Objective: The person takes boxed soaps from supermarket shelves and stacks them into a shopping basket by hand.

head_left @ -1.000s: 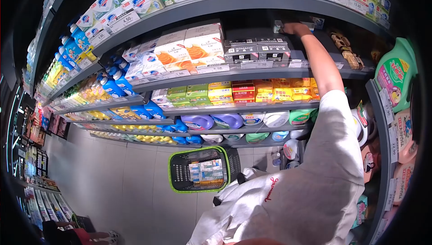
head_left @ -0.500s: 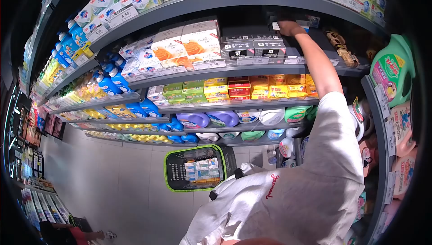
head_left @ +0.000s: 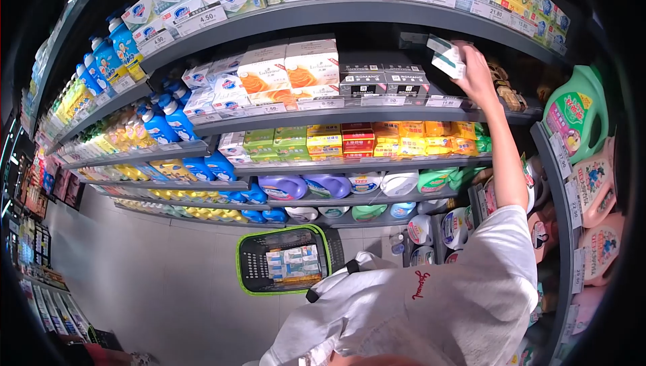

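My right hand (head_left: 475, 75) is closed around a small white and dark green box (head_left: 447, 60), held tilted at the front of a shelf. To its left on that shelf sit dark Romano boxes (head_left: 383, 85) and white boxes with an orange swirl (head_left: 288, 66). Dark brown and tan packs (head_left: 508, 90) lie just right of my wrist. Below and to the left, a black shopping basket with a green rim (head_left: 239, 258) holds several small boxes (head_left: 293, 263). My left hand is out of view.
Soap boxes with price tags line the upper shelf (head_left: 350, 15). Lower shelves carry yellow packs (head_left: 397, 144) and purple bottles (head_left: 282, 187). Large detergent jugs (head_left: 575, 110) stand on the right-hand shelf. Grey tiled floor (head_left: 161, 265) lies at lower left, with part of another person at the bottom edge.
My right hand has come forward out of the shelf's depth, and the white and green box is now plainly visible in it. The view has shifted slightly.
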Available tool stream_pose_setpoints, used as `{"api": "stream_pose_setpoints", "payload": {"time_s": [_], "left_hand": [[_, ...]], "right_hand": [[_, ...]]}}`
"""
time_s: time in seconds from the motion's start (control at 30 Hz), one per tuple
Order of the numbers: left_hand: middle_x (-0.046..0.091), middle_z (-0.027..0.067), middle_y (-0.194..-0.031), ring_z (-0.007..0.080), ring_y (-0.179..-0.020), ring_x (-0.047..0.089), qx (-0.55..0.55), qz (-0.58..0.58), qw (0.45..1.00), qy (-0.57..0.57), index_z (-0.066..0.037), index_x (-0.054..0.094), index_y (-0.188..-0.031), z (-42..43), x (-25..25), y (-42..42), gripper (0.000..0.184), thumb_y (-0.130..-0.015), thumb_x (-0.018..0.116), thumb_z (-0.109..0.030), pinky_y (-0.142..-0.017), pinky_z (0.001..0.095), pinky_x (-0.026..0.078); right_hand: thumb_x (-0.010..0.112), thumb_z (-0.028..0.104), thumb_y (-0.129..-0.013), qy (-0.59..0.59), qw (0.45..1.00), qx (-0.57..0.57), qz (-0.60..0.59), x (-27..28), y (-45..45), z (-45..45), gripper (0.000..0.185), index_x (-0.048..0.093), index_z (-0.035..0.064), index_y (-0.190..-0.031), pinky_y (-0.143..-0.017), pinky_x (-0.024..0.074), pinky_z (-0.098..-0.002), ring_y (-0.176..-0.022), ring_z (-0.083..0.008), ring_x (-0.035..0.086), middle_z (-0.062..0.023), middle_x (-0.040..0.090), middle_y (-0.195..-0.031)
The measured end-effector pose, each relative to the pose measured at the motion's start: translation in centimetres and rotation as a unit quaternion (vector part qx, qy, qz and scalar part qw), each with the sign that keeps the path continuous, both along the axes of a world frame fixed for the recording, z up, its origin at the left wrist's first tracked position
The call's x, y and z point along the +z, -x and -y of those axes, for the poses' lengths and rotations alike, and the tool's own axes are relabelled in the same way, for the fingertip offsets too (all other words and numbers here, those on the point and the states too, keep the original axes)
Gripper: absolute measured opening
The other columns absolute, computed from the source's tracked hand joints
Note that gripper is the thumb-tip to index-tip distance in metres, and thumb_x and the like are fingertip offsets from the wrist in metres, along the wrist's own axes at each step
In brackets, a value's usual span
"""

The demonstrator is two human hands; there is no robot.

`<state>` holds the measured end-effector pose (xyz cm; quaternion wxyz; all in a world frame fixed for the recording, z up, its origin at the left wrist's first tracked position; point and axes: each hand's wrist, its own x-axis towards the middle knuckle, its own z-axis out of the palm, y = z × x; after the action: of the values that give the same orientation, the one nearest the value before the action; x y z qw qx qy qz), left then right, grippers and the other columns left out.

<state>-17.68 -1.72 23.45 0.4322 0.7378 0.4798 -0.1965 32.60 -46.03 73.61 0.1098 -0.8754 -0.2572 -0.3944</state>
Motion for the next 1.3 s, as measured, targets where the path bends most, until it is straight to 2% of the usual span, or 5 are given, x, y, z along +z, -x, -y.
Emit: {"api": "stream_pose_setpoints", "payload": {"time_s": [0.33,0.47,0.53,0.67,1.3], "left_hand": [[0.066,0.0219,-0.089,0.0261,-0.078,0.067,-0.113,0.073,0.991,-0.020,-0.001,0.060,-0.103,-1.3,-0.1,-5.5,0.031,-0.087,0.054,-0.028,-0.067,0.0370,0.052],[0.065,0.0115,-0.085,0.0180,-0.072,0.062,0.009,0.249,0.955,0.164,-0.004,0.055,-0.110,-0.9,3.4,-12.2,0.025,-0.090,0.050,-0.018,-0.064,0.0306,0.050],[0.062,0.0071,-0.096,0.0142,-0.079,0.060,-0.029,0.329,0.922,0.204,-0.007,0.054,-0.113,-0.6,5.7,-14.9,0.023,-0.096,0.044,-0.020,-0.067,0.0273,0.050],[0.059,0.0086,-0.108,0.0150,-0.093,0.059,-0.025,0.406,0.876,0.259,-0.006,0.050,-0.122,0.8,16.3,-17.0,0.035,-0.100,0.038,-0.031,-0.078,0.0284,0.049],[0.060,0.0081,-0.108,0.0112,-0.094,0.057,0.246,0.464,0.744,0.412,-0.001,0.046,-0.116,0.9,17.5,-6.4,0.027,-0.093,0.051,-0.013,-0.080,0.0253,0.046]], "right_hand": [[0.073,0.018,-0.065,-0.373,0.914,0.134,-0.087,-11.4,18.1,-5.2,0.081,0.030,-0.0011,-0.131,-0.095,0.0392,-0.0365,-0.114,-0.0253,0.046,-0.0129,0.043,-0.124],[0.068,0.017,-0.075,-0.727,0.389,0.214,-0.523,-22.2,25.6,-15.0,0.056,0.044,0.0005,-0.123,-0.088,0.0461,-0.0325,-0.102,-0.0187,0.056,-0.0087,0.055,-0.112],[0.066,0.019,-0.080,-0.386,0.761,0.262,-0.450,-26.1,29.5,-18.4,0.053,0.045,0.0025,-0.125,-0.089,0.0478,-0.0363,-0.104,-0.0220,0.057,-0.0096,0.057,-0.114],[0.061,0.024,-0.086,-0.582,0.150,0.174,-0.780,-24.9,29.1,-22.5,0.047,0.047,0.0016,-0.125,-0.085,0.0507,-0.0383,-0.104,-0.0234,0.060,-0.0134,0.058,-0.117],[0.063,0.027,-0.087,-0.405,0.333,0.106,-0.845,-24.2,31.8,-30.8,0.038,0.053,0.0040,-0.116,-0.084,0.0477,-0.0306,-0.098,-0.0150,0.060,-0.0048,0.061,-0.107]]}}
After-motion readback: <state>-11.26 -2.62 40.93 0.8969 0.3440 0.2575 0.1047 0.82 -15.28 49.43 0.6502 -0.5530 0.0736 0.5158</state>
